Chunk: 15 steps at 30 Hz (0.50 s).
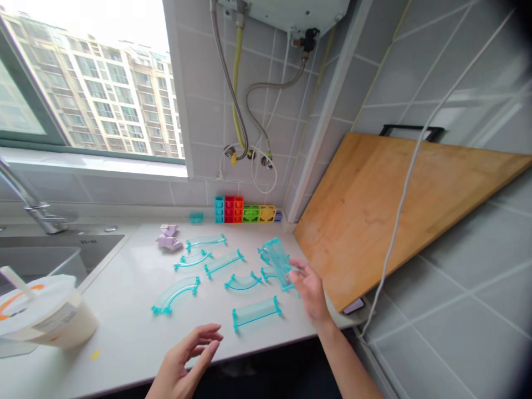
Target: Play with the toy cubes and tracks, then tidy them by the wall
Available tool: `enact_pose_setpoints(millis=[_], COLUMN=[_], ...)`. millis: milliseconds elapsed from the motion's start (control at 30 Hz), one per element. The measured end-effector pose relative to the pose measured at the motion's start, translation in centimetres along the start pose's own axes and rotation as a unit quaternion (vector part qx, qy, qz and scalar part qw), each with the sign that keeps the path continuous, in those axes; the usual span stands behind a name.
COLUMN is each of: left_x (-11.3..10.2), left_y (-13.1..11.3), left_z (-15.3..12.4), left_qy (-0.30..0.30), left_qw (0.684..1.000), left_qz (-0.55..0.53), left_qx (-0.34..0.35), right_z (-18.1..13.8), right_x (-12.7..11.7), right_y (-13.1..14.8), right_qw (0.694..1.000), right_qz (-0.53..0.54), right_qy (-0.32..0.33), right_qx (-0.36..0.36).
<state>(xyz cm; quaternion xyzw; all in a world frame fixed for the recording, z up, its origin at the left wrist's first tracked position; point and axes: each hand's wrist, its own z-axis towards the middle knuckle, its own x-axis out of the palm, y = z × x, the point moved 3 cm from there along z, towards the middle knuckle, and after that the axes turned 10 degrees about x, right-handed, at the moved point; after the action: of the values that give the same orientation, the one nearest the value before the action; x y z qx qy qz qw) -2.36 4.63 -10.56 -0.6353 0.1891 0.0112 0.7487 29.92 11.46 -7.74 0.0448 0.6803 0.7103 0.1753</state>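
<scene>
My right hand [311,293] grips a clear teal toy track piece [276,257] by its near right side, tilted over the right of the counter. Partly behind it lie other teal pieces, including a small one [269,273] whose full shape is hidden. My left hand [189,354] hovers at the counter's front edge, empty, thumb and fingers apart. Between the hands rests a straight teal track piece [256,313]. Curved track pieces lie farther back, one [177,295] at the left and another [243,281] in the middle. Straight track pieces [224,263] sit behind them.
Coloured blocks [245,210] stand in a row along the back wall, with light purple pieces [168,238] to their left. A lidded cup with a straw [50,316] stands by the sink [97,244]. A wooden board [399,205] leans at right, a white cable [401,205] hanging across it.
</scene>
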Motion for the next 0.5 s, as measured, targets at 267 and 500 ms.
enact_pose_setpoints(millis=[267, 500], left_x=[4.9, 0.6], left_y=[-2.0, 0.0], left_z=[-0.3, -2.3], left_qy=[0.052, -0.076], left_qw=[0.990, 0.994], left_qz=[-0.131, -0.080], left_qx=[-0.026, -0.027], right_z=[-16.0, -15.7], right_x=[7.5, 3.7], right_y=[-3.7, -3.9], right_qw=[0.955, 0.981], right_qz=[0.212, 0.089], right_qy=[0.174, 0.131], right_qx=[0.112, 0.114])
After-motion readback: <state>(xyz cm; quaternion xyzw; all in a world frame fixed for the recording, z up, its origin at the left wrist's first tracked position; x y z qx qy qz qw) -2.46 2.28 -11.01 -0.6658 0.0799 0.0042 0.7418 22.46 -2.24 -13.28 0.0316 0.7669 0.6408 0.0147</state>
